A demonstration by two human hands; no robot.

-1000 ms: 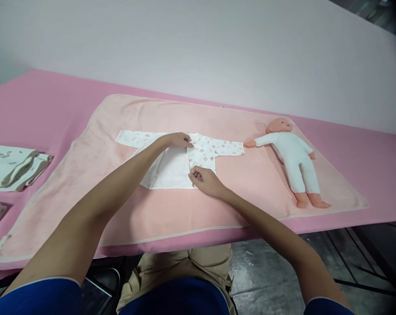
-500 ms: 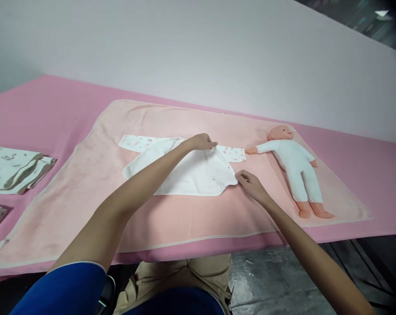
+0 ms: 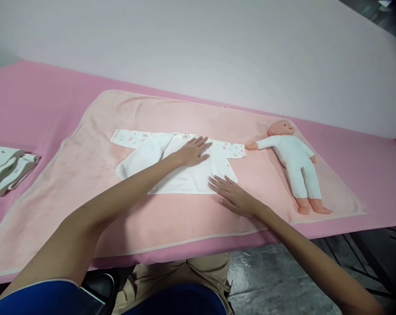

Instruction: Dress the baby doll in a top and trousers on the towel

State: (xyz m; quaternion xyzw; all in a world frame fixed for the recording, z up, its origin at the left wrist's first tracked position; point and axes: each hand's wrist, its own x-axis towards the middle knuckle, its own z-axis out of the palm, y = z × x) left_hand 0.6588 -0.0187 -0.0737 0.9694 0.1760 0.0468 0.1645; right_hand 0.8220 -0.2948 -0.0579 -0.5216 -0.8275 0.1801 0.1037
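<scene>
A small white baby shirt [image 3: 181,179] with printed sleeves lies opened out on a peach blanket [image 3: 171,223], its front panels folded outward to both sides. My left hand [image 3: 193,152] rests flat on the shirt's upper right part, fingers spread. Lower down, my right hand [image 3: 232,194] lies flat with its fingertips on the shirt's bottom right corner. Neither hand grips the cloth. Part of the shirt is covered by my left forearm. To the right, a baby doll [image 3: 291,159] in a white body lies face up, one hand close to the shirt's right cuff.
Folded printed cloths [image 3: 10,168] sit at the left on the pink table cover [image 3: 56,96]. A pale wall [image 3: 198,52] rises behind the table. The table's front edge runs just ahead of my lap, with grey floor [image 3: 260,280] below.
Both hands have let go of the shirt's right panel and opened flat onto it. My right hand moved left. The right panel now lies flatter, and the view has shifted slightly.
</scene>
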